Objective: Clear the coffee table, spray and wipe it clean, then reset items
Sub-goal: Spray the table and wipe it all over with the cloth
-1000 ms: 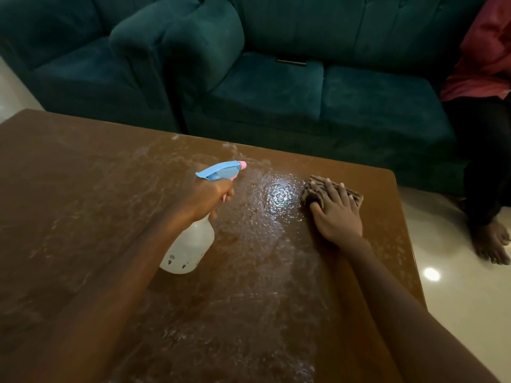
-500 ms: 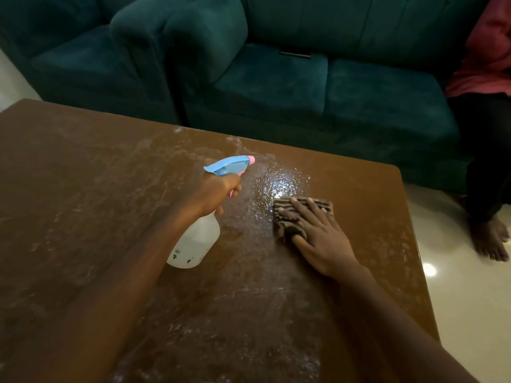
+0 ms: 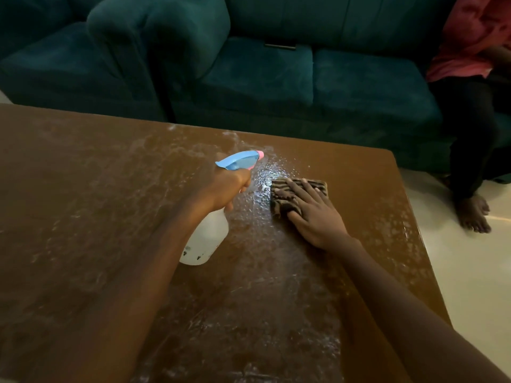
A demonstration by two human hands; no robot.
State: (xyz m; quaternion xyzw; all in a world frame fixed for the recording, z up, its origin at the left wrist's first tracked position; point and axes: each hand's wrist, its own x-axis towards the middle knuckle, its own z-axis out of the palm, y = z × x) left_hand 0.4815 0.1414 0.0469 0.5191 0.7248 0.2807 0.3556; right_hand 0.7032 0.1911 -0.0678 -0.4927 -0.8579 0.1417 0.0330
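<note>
Two hands: both are busy over the coffee table [image 3: 83,194], and this is the spray-and-wipe step in full swing.
Table, left side: whitish smears streak the brown top, so there is plenty left to wipe.
Left hand [image 3: 225,189]: it's wrapped round the neck of the spray bottle [image 3: 206,239], which is lifted off the table and tilted. The pink nozzle points toward the far edge and the sofa [image 3: 249,78]. I can't tell whether the trigger is being squeezed.
Wet patch [image 3: 264,186]: beaded droplets glisten just ahead of the nozzle, right up against the cloth's left edge.
Cloth [image 3: 287,201]: striped and folded, it lies flat on the table toward the far right.
Right hand [image 3: 315,219]: the fingers are straight and spread, pressing the cloth down without gripping it.
Next move: I'd say sweep the cloth left through that wet patch with firm, even pressure. Then work across the smeared left side, spraying ahead of each pass.
</note>
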